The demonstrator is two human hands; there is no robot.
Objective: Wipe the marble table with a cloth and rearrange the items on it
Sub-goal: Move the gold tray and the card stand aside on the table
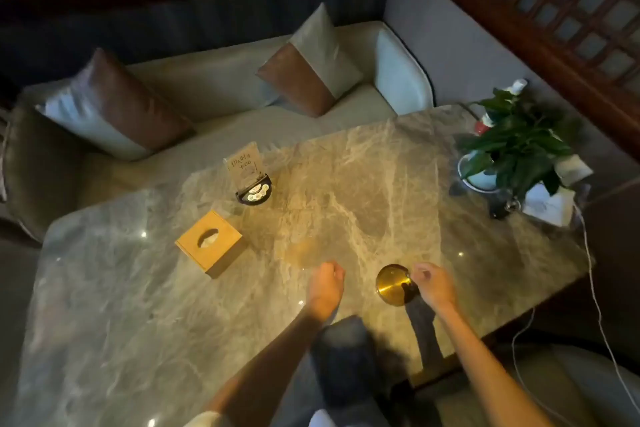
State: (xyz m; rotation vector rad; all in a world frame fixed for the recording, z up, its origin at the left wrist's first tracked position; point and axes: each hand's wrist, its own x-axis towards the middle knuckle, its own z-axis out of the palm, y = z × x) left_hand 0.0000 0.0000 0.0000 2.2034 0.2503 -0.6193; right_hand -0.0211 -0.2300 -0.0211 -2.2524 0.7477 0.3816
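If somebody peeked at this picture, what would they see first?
Probably the shiny round gold disc near the front edge of the grey veined marble table, right beside the right hand. Next, the square wooden tissue box to the left, and the leafy green potted plant at the far right corner.

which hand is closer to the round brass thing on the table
Right. The right hand is at the brass disc's right edge; the left hand hovers apart, to its left.

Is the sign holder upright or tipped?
Upright. The clear sign holder stands in its dark round base on the marble table, card face vertical, just beyond the wooden tissue box. Neither hand touches it.
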